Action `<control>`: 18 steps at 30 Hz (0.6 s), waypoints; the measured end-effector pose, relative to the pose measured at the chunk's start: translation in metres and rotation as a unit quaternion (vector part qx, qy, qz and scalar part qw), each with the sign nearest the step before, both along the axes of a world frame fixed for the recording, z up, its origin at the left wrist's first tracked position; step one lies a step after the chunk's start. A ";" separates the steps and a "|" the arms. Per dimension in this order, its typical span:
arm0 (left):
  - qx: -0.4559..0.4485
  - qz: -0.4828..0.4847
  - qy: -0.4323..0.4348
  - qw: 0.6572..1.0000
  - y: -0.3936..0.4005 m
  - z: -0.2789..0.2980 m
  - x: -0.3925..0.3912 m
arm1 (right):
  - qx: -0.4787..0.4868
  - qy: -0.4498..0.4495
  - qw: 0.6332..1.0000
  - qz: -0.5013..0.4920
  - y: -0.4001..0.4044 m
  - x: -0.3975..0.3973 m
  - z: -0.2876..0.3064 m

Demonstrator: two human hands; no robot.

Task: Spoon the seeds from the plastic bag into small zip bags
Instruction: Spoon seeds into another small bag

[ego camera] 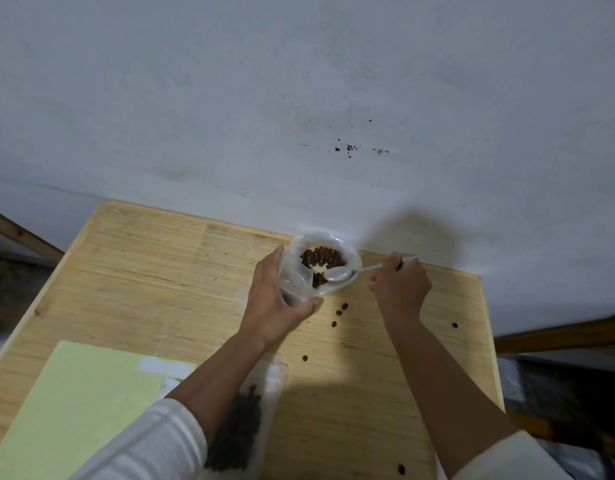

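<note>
From the head camera, your left hand (271, 299) is curled round the near side of the open plastic bag (320, 263), which stands at about 12 o'clock on the wooden table (126, 258), close to its far edge. Brown seeds (321, 257) fill the bottom of the bag. Your right hand (399, 284) pinches the handle of a white plastic spoon (340, 273), whose bowl sits at the bag's mouth on its 4 o'clock side; whether it carries seeds I cannot tell.

A small zip bag (243, 420), partly filled with dark seeds, lies flat at 6 o'clock, half hidden under your left forearm. Loose seeds (340, 311) are scattered on the table toward 3 and 5 o'clock. A pale green sheet (81, 403) lies at 8 o'clock.

The bag film looks thin, soft and slippery, so it will likely collapse if you let go; hold it low on the wall, not at the rim. The seeds are light, hard and apt to roll, so keep the spoon level and take modest scoops. The zip bag is limp too: you will probably need to pinch its mouth open.
</note>
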State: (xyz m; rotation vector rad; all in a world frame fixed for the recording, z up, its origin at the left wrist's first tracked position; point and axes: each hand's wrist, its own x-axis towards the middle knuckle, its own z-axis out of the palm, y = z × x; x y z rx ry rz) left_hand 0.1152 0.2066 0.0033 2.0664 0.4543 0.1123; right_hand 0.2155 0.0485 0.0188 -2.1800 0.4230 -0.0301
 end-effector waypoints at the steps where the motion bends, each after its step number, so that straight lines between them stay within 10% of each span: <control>1: 0.001 -0.001 0.000 1.000 0.000 0.000 0.000 | -0.007 0.023 1.000 -0.009 0.002 0.004 -0.010; 18: -0.005 0.004 0.002 1.000 0.003 -0.004 0.003 | 0.424 0.110 0.876 -0.201 0.010 -0.008 0.002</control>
